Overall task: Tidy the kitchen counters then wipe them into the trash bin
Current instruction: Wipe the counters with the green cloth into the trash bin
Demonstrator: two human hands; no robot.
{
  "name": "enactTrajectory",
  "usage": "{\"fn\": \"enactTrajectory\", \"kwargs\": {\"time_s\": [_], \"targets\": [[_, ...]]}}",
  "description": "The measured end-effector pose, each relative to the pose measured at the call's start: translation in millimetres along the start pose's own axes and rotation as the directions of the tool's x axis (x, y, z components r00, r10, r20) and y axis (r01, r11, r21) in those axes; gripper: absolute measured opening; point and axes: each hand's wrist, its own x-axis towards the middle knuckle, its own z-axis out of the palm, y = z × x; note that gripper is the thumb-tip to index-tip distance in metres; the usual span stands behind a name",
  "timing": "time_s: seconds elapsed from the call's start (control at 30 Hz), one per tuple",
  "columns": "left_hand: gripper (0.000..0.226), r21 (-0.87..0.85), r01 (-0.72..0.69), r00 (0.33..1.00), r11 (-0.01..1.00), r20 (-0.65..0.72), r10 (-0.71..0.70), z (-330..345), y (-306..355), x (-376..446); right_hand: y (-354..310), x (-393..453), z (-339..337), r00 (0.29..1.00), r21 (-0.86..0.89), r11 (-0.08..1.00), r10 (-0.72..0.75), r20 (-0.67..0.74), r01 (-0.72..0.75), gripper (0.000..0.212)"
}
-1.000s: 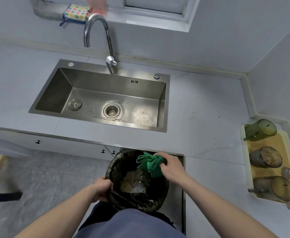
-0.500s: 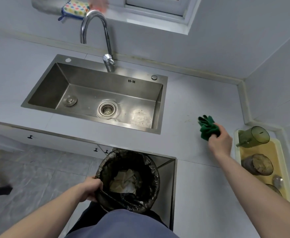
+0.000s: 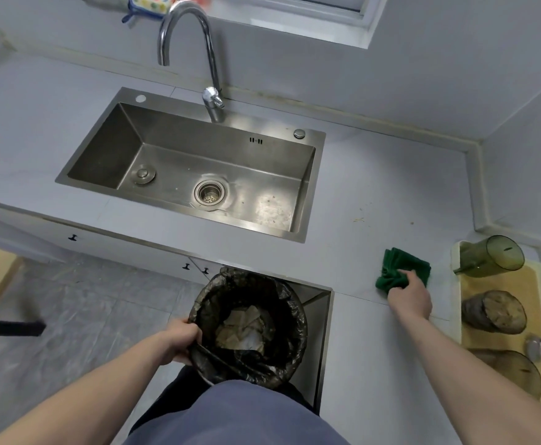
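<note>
A round trash bin [image 3: 290, 319] lined with a black bag sits just below the counter edge, with crumpled paper inside. My left hand [image 3: 182, 342] grips its left rim. A crumpled green cloth [image 3: 400, 268] lies on the grey counter [image 3: 375, 175] right of the sink, and my right hand [image 3: 408, 295] holds its near side, pressing it onto the surface. A few small crumbs [image 3: 359, 218] dot the counter beyond the cloth.
A steel sink [image 3: 179, 130] with a tall faucet [image 3: 213, 101] fills the middle. A cream tray [image 3: 455, 252] at the right holds a green cup [image 3: 490, 256] and dark glass cups [image 3: 493, 311] lying down. A colourful sponge [image 3: 150, 3] sits on the far ledge.
My right hand carried the green cloth from over the bin to the counter on the right, then drew it down onto the surface beside the tray. My left hand stayed on the bin rim.
</note>
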Motion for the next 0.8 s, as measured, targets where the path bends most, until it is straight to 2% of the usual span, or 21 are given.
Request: {"fn": "enactTrajectory", "kwargs": {"time_s": [0.17, 0.27, 0.33, 0.43, 0.53, 0.6, 0.8], "targets": [[0.039, 0.024, -0.005, 0.999, 1.0, 0.033, 0.004, 7.7, 3.5, -2.2, -21.6, -29.7, 24.2, 0.977, 0.029, 0.981, -0.192, 0.091, 0.19, 0.061], [0.037, 0.035, -0.025, 0.999, 0.999, 0.026, 0.024, 10.7, 7.0, -6.8, -43.8, -63.1, 43.4, 0.932, 0.069, 0.947, -0.321, 0.166, 0.314, 0.06], [0.036, 0.039, -0.028, 0.999, 0.999, 0.026, 0.027, 11.6, 8.7, -10.7, -59.2, -93.7, 63.4, 0.864, 0.11, 0.907, -0.421, 0.277, 0.407, 0.06], [0.034, 0.035, -0.03, 0.999, 0.999, 0.037, 0.029, 12.2, 10.2, -13.1, -76.9, -137.2, 90.2, 0.706, 0.146, 0.84, -0.522, 0.478, 0.523, 0.061], [0.035, 0.039, -0.034, 0.999, 0.999, 0.042, 0.033, 9.9, 10.7, -12.7, -88.9, -168.6, 96.7, 0.588, 0.188, 0.79, -0.571, 0.573, 0.584, 0.055], [0.037, 0.052, -0.036, 0.998, 0.998, 0.05, 0.033, 6.6, 10.5, -10.9, -94.5, -175.3, 90.9, 0.591, 0.233, 0.788, -0.59, 0.55, 0.569, 0.054], [0.04, 0.035, -0.031, 0.998, 0.999, 0.06, 0.029, -0.1, 3.9, -7.8, -113.7, -127.2, 48.7, 0.764, 0.293, 0.805, -0.587, 0.267, 0.516, 0.053]]}}
